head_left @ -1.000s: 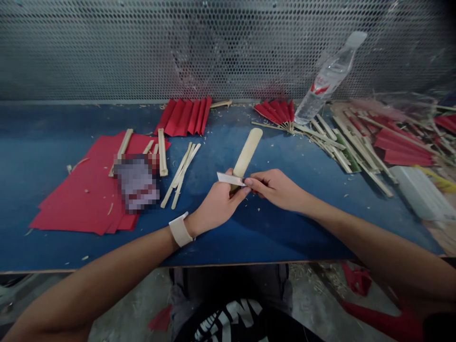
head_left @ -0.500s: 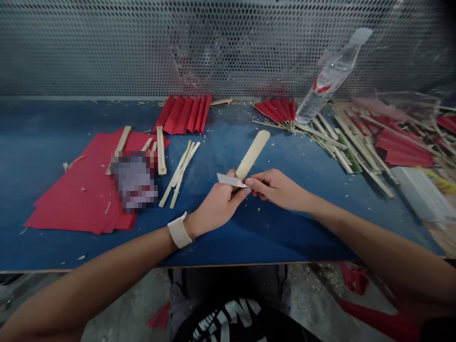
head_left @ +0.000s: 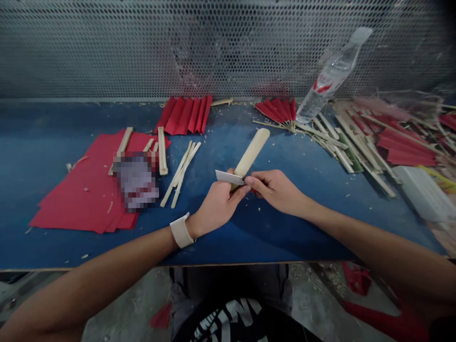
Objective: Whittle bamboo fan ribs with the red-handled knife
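Holding the flat pale bamboo stick [head_left: 251, 153], the left hand [head_left: 217, 204] should squeeze tight while the right hand [head_left: 276, 189] grips the small silver blade [head_left: 230, 177] (pushing away from fingers).

Two hands [head_left: 217, 204] [head_left: 276, 190]. One bamboo slat [head_left: 251, 152] held, one blade [head_left: 230, 177]. One bottle [head_left: 329, 76]. Two folded red fans [head_left: 187, 115] [head_left: 280, 110] at rear. Roughly four loose sticks [head_left: 181, 174] mid-table; the right-hand pile is uncountable.
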A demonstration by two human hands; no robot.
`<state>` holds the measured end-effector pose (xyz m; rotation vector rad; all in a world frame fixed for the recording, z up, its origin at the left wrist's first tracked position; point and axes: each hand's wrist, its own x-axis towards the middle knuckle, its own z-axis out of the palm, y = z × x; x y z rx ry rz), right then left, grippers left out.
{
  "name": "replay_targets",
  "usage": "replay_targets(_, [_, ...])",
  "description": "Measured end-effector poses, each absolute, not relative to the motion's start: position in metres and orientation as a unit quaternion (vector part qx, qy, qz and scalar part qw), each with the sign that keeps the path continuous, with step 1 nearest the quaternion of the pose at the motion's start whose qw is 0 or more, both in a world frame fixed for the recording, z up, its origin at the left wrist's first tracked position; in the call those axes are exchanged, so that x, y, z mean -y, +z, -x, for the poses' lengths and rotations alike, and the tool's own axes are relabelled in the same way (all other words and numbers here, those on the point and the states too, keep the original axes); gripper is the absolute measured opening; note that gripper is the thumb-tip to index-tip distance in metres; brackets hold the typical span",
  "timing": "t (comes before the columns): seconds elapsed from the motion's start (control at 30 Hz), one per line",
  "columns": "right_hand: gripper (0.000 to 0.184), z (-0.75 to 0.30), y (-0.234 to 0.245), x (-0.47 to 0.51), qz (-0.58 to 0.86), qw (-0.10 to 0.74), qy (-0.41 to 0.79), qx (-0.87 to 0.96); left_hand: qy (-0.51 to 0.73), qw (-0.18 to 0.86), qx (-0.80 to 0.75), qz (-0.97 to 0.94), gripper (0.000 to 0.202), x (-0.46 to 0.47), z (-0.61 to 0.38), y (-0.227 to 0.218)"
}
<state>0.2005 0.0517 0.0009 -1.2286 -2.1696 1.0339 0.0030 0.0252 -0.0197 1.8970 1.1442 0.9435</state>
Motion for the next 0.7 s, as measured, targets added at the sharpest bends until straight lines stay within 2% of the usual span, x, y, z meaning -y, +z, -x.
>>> replay_targets(0.27, [0.064, -0.1983, 0.0, -0.051, 0.42, 0.261, 0.402, 0.771, 0.396, 0.34, -0.467, -0.714, 0.028, -0.0242, -0.006, -0.0209])
replay_targets(0.53, [0.062, -0.2038, 0.0042, -0.0561, 0.403, 0.203, 0.393, 0.801, 0.35, 0.43, -0.417, -0.72, 0.024, -0.0231, -0.0044, -0.0174])
replay_targets(0.7, [0.062, -0.2056, 0.0056, -0.0567, 0.404, 0.189, 0.426, 0.787, 0.353, 0.401, -0.42, -0.733, 0.024, -0.0247, -0.0035, -0.0201])
